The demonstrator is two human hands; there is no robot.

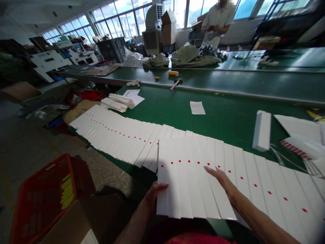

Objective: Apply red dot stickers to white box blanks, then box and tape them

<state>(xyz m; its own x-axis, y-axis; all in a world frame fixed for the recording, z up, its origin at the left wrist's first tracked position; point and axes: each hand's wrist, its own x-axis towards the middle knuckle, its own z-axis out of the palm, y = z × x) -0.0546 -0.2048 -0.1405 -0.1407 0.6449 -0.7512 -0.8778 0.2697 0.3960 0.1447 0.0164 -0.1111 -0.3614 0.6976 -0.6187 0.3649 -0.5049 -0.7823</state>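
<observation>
A long row of overlapping flat white boxes (193, 176), each with a small red dot sticker, runs along the near edge of the green table (223, 118). My left hand (153, 193) grips the near left edge of the fanned boxes, thumb on top and fingers hidden beneath. My right hand (219, 178) lies flat with fingers stretched out on top of the boxes, just right of the middle of the fan. A second stretch of dotted boxes (114, 132) continues to the left.
An upright white box (261, 130) and sheets of red stickers (294, 149) sit at the right. A stack of white boxes (118, 101) and a paper slip (197, 107) lie farther back. A red basket (43, 196) stands on the floor at left. A person (218, 23) works behind the far table.
</observation>
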